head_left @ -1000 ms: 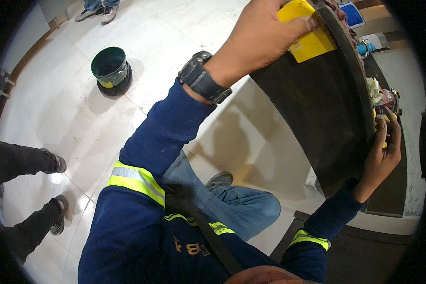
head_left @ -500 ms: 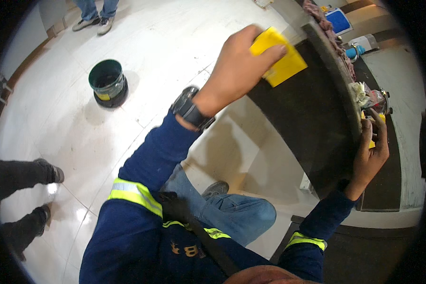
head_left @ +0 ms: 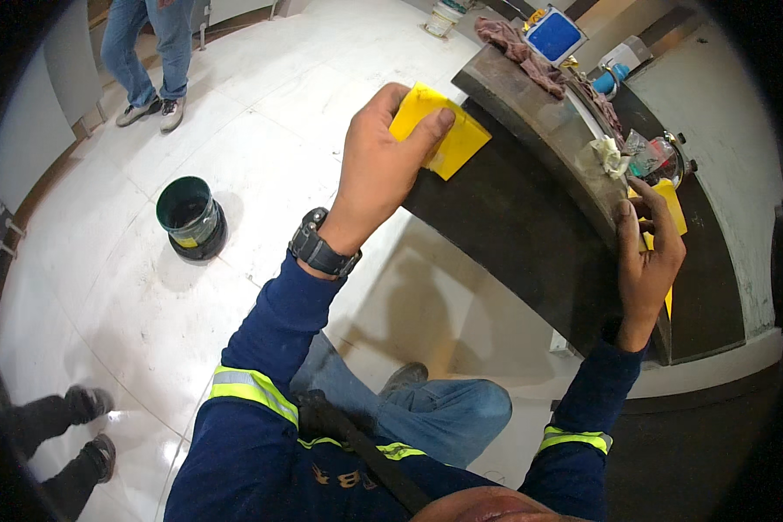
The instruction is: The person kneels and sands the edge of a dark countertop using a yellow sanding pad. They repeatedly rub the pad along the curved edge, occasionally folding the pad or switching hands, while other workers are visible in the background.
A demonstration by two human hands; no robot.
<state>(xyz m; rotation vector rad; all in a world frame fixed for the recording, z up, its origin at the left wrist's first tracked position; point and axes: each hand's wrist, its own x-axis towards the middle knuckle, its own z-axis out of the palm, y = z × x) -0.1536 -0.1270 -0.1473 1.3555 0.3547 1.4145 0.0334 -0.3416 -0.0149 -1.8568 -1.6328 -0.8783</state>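
My left hand (head_left: 383, 161), wearing a black watch, grips a flat yellow plastic spreader (head_left: 452, 150) between thumb and fingers. The spreader is held above the far end of the dark counter front (head_left: 513, 222), with some residue along its upper edge. At the counter's raised edge, my right hand (head_left: 654, 248) is curled, its thumb and fingers closed around a second yellow spreader (head_left: 672, 209). Much of that piece is hidden behind the fingers, and a pale patch shows between them. Just past the fingertips lies a crumpled whitish cloth (head_left: 609, 158) on the grey ledge (head_left: 557, 122).
A dark green bucket (head_left: 193, 228) stands on the white tiled floor at left. Another person's jeans-clad legs (head_left: 152, 52) are far left; dark-trousered legs (head_left: 78, 435) are lower left. Along the ledge lie a mauve rag (head_left: 522, 56), a blue-faced item (head_left: 555, 36) and a clear bottle (head_left: 651, 157).
My left hand has moved back from the counter with its spreader. My right hand has shifted slightly along the edge with its own. The view has turned, so the bucket appears lower.
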